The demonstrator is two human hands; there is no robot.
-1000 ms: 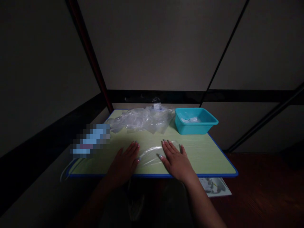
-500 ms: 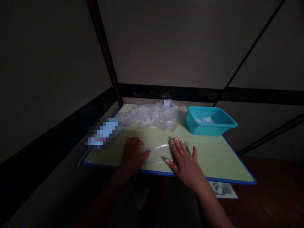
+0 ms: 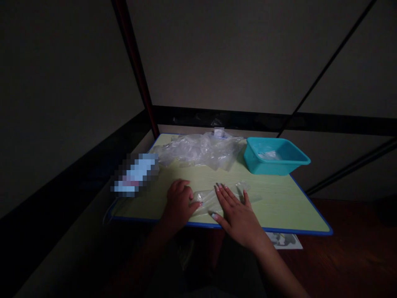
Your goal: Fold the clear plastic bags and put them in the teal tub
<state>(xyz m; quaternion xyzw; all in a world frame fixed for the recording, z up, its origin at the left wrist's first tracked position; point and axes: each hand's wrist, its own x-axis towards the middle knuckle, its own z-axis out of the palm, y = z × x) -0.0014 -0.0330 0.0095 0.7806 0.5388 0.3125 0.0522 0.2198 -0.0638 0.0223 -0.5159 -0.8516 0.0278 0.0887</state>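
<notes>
A clear plastic bag (image 3: 214, 193) lies flat near the front edge of a pale green table (image 3: 279, 207) with a blue rim. My right hand (image 3: 234, 209) rests flat on the bag's right part, fingers stretched out and together. My left hand (image 3: 180, 203) is curled at the bag's left end, its fingertips pinching the plastic edge. The light is dim.
A heap of crumpled clear plastic bags (image 3: 201, 151) lies at the back of the table. A teal plastic tub (image 3: 274, 156) with something pale inside stands at the back right. A blurred pale object (image 3: 136, 174) sits at the left edge. A printed sheet (image 3: 285, 240) lies on the floor.
My left hand went from lying flat to curling and pinching the bag's left end. The right hand slid slightly along the bag. The view shifted, so the table sits further right in the picture.
</notes>
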